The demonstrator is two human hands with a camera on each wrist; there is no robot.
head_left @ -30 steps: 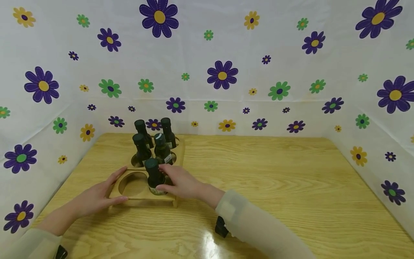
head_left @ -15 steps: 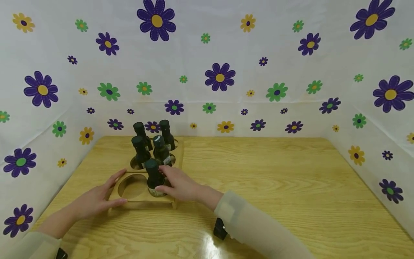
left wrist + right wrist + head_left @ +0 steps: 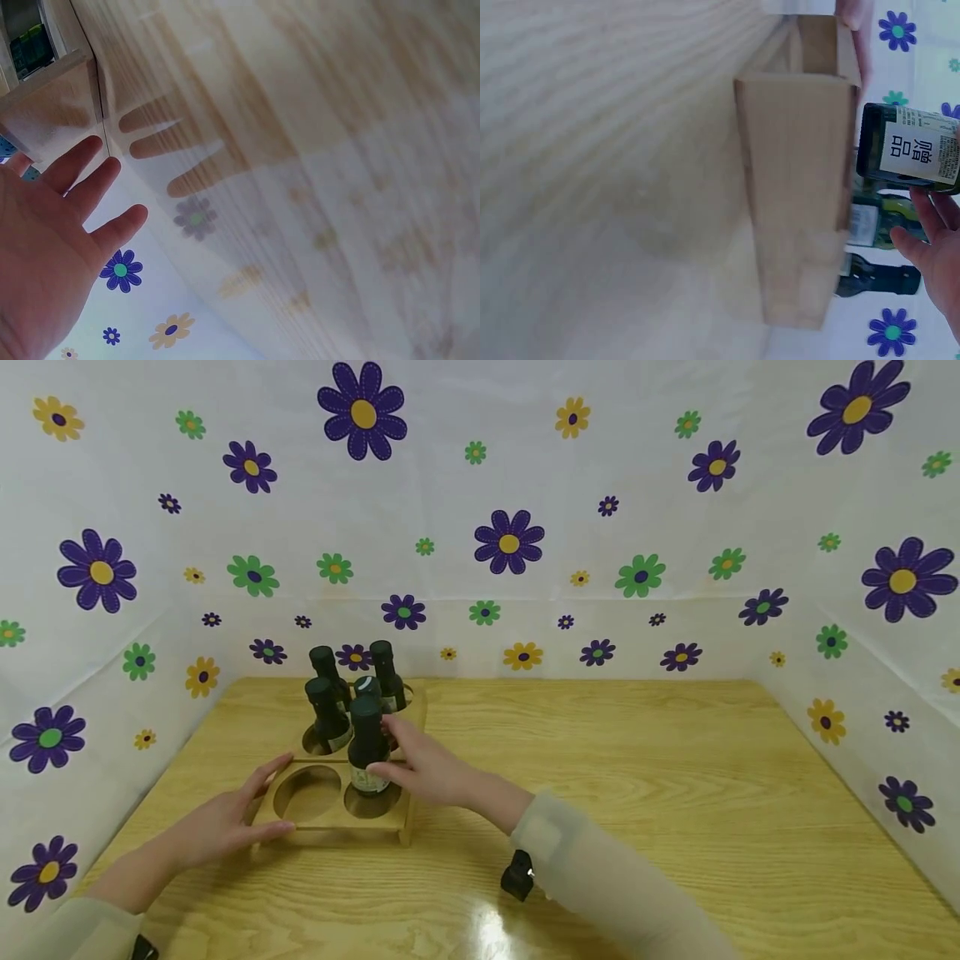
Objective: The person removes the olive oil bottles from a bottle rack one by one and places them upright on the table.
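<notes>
Left hand [image 3: 225, 822] lies flat, fingers straight, against the near-left corner of the wooden rack [image 3: 330, 827]. Front-left hole of the rack [image 3: 307, 792] holds nothing. Right hand [image 3: 427, 768] grips a dark green bottle [image 3: 367, 747] by its body, lifted upright just above the rack's front-right hole [image 3: 371, 802]. Four more dark bottles [image 3: 328, 714] stand in the rack's rear holes. The rack sits on the wooden table [image 3: 600, 777], toward its left side.

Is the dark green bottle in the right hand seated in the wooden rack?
No, the dark green bottle hangs above the wooden rack, its base clear of the hole.
</notes>
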